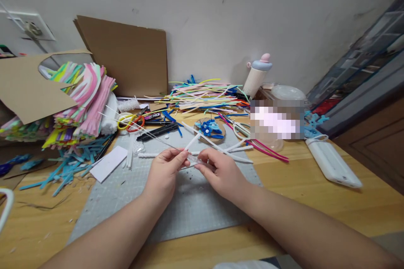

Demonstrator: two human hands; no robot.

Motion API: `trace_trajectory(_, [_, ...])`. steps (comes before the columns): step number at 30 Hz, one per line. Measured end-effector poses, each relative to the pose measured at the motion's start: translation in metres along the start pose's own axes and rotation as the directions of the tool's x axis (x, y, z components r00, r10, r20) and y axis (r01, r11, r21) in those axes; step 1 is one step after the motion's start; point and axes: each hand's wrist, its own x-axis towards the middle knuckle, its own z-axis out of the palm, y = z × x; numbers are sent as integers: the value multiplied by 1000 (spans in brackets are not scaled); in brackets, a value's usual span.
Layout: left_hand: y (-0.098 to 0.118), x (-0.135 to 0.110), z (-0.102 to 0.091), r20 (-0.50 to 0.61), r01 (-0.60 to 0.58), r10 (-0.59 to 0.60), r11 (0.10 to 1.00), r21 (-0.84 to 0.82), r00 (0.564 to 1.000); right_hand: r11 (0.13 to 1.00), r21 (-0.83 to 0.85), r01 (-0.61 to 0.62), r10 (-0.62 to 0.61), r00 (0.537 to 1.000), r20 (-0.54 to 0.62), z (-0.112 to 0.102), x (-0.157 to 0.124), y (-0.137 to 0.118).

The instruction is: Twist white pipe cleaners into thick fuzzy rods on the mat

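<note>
Both hands meet over a grey cutting mat [195,210]. My left hand [164,172] pinches a white pipe cleaner [193,141] together with a thin wire that runs up and to the left. My right hand [221,172] is closed on the same white pipe cleaner piece, fingertips almost touching the left hand's. More white pipe cleaners [235,149] lie crossed just beyond the fingers. A blue pipe cleaner flower [208,127] rests on a round wooden disc behind them.
A heap of coloured pipe cleaners [205,94] lies at the back, and a bigger pink and green bundle [83,101] at left. Scissors [131,122], cardboard [126,54], a bottle [257,75], a white case [333,162] and blue scraps [63,168] surround the mat.
</note>
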Motion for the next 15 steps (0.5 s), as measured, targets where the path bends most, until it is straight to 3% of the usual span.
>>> trace_trajectory(4, [-1, -1, 1, 20, 34, -34, 999, -31, 999, 993, -109, 39, -38, 999, 12, -2, -2, -1])
trace_trajectory(15, [-1, -2, 2, 90, 11, -7, 999, -40, 996, 1000, -31, 1, 0, 999, 48, -4, 1, -3])
